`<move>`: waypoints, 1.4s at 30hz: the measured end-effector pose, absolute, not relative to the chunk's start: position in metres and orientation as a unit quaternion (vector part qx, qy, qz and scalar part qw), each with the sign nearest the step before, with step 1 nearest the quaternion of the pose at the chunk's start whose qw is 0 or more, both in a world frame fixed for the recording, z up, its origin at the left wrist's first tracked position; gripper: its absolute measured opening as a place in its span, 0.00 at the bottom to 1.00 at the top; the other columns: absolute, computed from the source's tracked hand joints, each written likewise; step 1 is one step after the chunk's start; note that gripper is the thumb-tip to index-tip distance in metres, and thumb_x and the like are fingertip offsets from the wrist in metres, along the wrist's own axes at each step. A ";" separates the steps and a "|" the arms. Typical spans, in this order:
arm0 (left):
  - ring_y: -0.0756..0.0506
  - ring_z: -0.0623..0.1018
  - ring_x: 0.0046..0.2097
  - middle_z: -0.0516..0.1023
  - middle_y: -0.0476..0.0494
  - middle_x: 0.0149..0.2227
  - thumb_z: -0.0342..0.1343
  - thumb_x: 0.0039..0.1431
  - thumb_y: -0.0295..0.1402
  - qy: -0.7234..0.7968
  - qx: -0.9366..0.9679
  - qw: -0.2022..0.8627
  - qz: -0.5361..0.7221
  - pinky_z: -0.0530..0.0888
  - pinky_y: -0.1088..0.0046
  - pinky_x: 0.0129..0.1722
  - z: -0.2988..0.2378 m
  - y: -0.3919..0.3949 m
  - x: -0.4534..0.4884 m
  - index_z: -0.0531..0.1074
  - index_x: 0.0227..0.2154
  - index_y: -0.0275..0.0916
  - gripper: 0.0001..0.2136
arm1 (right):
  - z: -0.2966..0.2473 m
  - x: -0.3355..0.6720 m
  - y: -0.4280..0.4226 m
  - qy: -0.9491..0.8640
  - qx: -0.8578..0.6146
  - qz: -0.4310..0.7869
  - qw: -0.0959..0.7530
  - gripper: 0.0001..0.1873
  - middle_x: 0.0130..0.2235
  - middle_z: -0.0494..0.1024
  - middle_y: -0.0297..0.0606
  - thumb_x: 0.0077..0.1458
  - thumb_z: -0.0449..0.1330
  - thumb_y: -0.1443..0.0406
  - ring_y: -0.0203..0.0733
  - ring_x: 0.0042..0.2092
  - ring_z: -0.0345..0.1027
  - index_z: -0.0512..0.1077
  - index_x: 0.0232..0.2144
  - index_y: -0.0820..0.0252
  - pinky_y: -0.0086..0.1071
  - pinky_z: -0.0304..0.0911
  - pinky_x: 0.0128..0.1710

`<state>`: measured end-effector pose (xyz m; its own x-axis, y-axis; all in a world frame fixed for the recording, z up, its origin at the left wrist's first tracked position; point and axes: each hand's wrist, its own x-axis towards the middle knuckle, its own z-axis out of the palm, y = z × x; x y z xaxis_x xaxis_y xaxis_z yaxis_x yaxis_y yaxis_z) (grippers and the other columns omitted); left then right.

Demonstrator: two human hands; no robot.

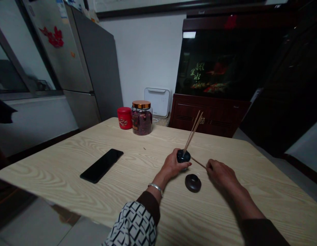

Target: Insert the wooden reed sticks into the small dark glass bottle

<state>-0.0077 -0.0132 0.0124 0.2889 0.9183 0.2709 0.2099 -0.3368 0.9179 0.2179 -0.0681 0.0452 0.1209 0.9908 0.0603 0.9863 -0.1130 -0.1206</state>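
My left hand (175, 162) is closed around a small dark glass bottle (183, 156), which looks like a reed diffuser. Several thin brown reed sticks (193, 133) stand up out of its top, leaning right. A separate reed stick (199, 163) is pinched in my right hand (221, 172), its far end pointing at the bottle's right side. Whether that end touches the bottle I cannot tell. Just in front of the bottle, between my two forearms, a round dark brown lid (193, 183) with a raised knob lies on the table.
On the wooden table (78, 147) a black phone (102, 165) lies to the left. A red canister (124, 118) and a glass jar (142, 119) with a copper lid stand at the far edge. Beyond are a fridge (104, 65) and a dark cabinet (212, 112) with a tank.
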 end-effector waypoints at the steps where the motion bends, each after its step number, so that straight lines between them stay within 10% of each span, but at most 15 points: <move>1: 0.42 0.77 0.42 0.78 0.42 0.41 0.71 0.45 0.42 0.409 0.691 0.408 0.435 0.73 0.65 0.43 0.012 -0.013 -0.008 0.69 0.49 0.38 0.28 | 0.049 0.219 -0.070 -0.660 -0.747 0.017 0.078 0.08 0.36 0.79 0.39 0.60 0.52 0.64 0.43 0.36 0.70 0.71 0.33 0.55 0.33 0.50 0.31; 9: 0.42 0.77 0.42 0.78 0.42 0.41 0.71 0.44 0.44 0.403 0.692 0.406 0.440 0.74 0.64 0.43 0.007 -0.009 -0.007 0.70 0.49 0.38 0.30 | 0.099 0.228 -0.077 -0.560 -0.658 -0.105 0.491 0.09 0.35 0.79 0.36 0.56 0.61 0.58 0.39 0.30 0.68 0.75 0.37 0.55 0.33 0.59 0.31; 15: 0.42 0.77 0.42 0.78 0.42 0.41 0.71 0.44 0.44 0.411 0.695 0.399 0.434 0.74 0.66 0.42 0.006 -0.009 -0.007 0.70 0.49 0.39 0.30 | 0.132 0.193 -0.070 -0.383 -0.380 0.166 0.825 0.12 0.32 0.79 0.34 0.44 0.71 0.61 0.34 0.31 0.71 0.75 0.31 0.57 0.26 0.67 0.25; 30: 0.41 0.77 0.42 0.78 0.41 0.41 0.71 0.44 0.44 0.404 0.691 0.408 0.439 0.73 0.65 0.42 0.010 -0.011 -0.007 0.70 0.49 0.38 0.30 | 0.097 0.153 -0.035 -0.458 -0.413 0.222 0.755 0.13 0.33 0.79 0.35 0.48 0.71 0.60 0.35 0.32 0.73 0.74 0.33 0.60 0.26 0.72 0.27; 42: 0.41 0.77 0.43 0.79 0.42 0.42 0.70 0.45 0.43 0.404 0.695 0.406 0.435 0.72 0.67 0.43 0.009 -0.011 -0.007 0.69 0.49 0.39 0.29 | 0.071 0.152 -0.031 -0.634 -0.543 0.187 0.518 0.15 0.33 0.79 0.39 0.54 0.61 0.54 0.42 0.34 0.72 0.74 0.33 0.60 0.35 0.66 0.36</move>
